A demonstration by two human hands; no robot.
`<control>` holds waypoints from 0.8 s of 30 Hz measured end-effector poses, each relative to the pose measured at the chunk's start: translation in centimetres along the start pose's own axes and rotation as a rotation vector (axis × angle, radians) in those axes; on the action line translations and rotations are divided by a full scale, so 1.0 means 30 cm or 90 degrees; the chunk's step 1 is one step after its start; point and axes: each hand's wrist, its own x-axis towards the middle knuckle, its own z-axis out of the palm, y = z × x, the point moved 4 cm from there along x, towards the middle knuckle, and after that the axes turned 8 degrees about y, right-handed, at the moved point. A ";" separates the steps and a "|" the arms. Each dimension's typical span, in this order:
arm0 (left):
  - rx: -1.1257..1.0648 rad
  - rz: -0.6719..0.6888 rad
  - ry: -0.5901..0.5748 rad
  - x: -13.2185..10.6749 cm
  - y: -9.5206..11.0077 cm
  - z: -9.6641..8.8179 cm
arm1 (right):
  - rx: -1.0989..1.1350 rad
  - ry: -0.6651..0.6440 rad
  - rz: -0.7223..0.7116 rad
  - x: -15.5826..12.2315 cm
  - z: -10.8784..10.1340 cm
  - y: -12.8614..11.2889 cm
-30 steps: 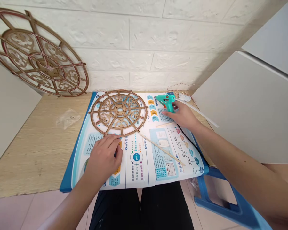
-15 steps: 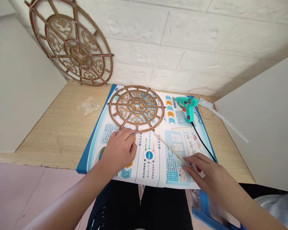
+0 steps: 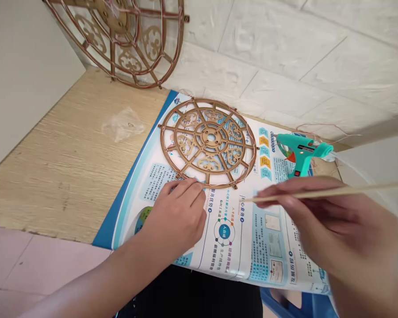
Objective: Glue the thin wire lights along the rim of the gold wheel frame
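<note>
The left hand [image 3: 181,214] is palm down, fingers bent at the near rim of the openwork wheel [image 3: 204,137], which lies flat on the printed sheet [image 3: 237,265] just beyond those fingertips; whether they grip the rim cannot be told. The thin wooden stick [image 3: 325,193], long axis running roughly crosswise, is pinched between the thumb and fingers of the right hand [image 3: 331,225], its free tip pointing left toward the left fingers, with the wheel beyond and to the left, nearer the left hand. The glue gun [image 3: 305,154] rests just beyond the right fingers.
</note>
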 end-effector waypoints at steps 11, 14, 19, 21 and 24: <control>-0.030 -0.006 -0.020 -0.019 -0.016 0.024 | -0.001 -0.151 -0.058 0.045 0.241 0.095; -0.040 -0.007 -0.040 -0.030 -0.018 0.031 | -0.012 -0.154 -0.082 0.043 0.248 0.097; -0.038 0.000 -0.044 -0.034 -0.019 0.031 | 0.034 -0.095 -0.150 0.053 0.251 0.097; -0.035 0.000 -0.039 -0.034 -0.018 0.029 | 0.038 -0.089 -0.157 0.051 0.251 0.101; -0.037 -0.003 -0.035 -0.033 -0.017 0.030 | 0.053 -0.090 -0.160 0.047 0.252 0.106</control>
